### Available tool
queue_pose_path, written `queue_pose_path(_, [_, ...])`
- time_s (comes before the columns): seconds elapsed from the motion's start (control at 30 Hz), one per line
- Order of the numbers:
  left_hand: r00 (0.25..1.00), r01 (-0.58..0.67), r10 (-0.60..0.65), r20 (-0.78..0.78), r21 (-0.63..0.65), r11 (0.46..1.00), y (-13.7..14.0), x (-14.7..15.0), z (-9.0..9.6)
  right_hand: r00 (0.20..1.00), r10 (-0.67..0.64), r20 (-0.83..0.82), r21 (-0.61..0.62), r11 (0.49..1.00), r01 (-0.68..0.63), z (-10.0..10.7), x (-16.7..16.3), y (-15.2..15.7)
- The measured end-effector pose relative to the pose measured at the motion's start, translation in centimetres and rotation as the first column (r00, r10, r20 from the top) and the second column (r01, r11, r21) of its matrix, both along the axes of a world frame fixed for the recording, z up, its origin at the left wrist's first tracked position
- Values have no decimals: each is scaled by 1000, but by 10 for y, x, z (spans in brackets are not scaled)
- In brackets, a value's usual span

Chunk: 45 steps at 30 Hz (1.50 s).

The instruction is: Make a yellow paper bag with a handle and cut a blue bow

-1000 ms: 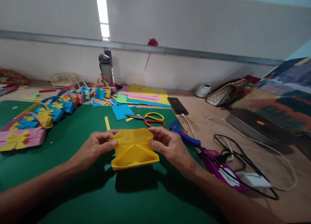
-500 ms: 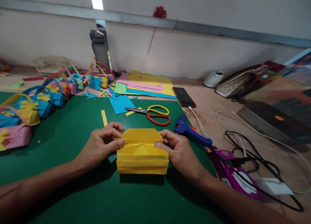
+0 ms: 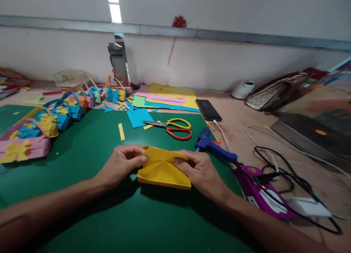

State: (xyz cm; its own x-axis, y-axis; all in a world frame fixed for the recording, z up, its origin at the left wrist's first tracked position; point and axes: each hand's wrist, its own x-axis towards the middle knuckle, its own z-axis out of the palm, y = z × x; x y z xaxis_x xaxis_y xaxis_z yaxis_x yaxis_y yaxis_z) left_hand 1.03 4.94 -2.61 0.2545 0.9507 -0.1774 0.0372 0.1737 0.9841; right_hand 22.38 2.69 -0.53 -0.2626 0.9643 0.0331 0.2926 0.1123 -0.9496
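A folded yellow paper box [image 3: 164, 172] is held between my two hands over the green mat [image 3: 115, 216]. My left hand [image 3: 124, 159] pinches its left far edge, thumb inside and fingers behind. On the opposite side my right hand [image 3: 196, 167] grips the right far edge the same way. The box tilts so that its creased inside faces me. Just beyond it lie scissors [image 3: 167, 126] with one yellow and one red handle, a blue paper square [image 3: 139, 117] and a narrow yellow strip [image 3: 121, 131]. A blue glue gun [image 3: 215, 147] rests to the right of my right hand.
Several small paper baskets [image 3: 27, 148] with flowers line the left side. Coloured sheets [image 3: 170, 95], a bottle [image 3: 118, 62] and a phone [image 3: 208, 109] stand or lie at the back. A purple power strip [image 3: 267, 194] and tangled black cables [image 3: 296, 179] occupy the right.
The yellow box has tipped, so its front wall is foreshortened and its inside shows more. Both hands keep their hold at its sides. The camera view has shifted slightly.
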Motion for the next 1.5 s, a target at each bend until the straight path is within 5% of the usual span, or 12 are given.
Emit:
queue_pose_path(0.33, [1000, 3, -4, -11, -52, 999, -4, 15, 11, 946, -110, 303, 290, 957, 18, 3, 4, 5])
queue_pose_path(0.53, [999, 44, -45, -15, -93, 995, -5, 24, 9, 841, -197, 504, 593, 787, -171, 11, -3, 0])
queue_pose_path(0.7, [992, 124, -123, 12, -78, 989, -5, 27, 3, 688, -301, 660, 667, 656, -353, 6, -13, -1])
queue_pose_path(0.87, [984, 175, -176, -30, -43, 984, -7, 26, 6, 659, -333, 675, 698, 577, -423, 5, -16, -7])
queue_pose_path(1.1, [976, 216, -216, -15, -25, 976, -8, 25, 10, 640, -238, 731, 639, 567, -519, 10, -14, -20])
queue_pose_path(1.3, [973, 230, -231, -10, -38, 972, -4, 22, 8, 559, -74, 826, 443, 698, -562, 28, -8, -27])
queue_pose_path(1.5, [957, 282, -282, -64, -9, 959, -1, 20, 14, 480, -16, 877, 353, 699, -622, 38, -5, -21])
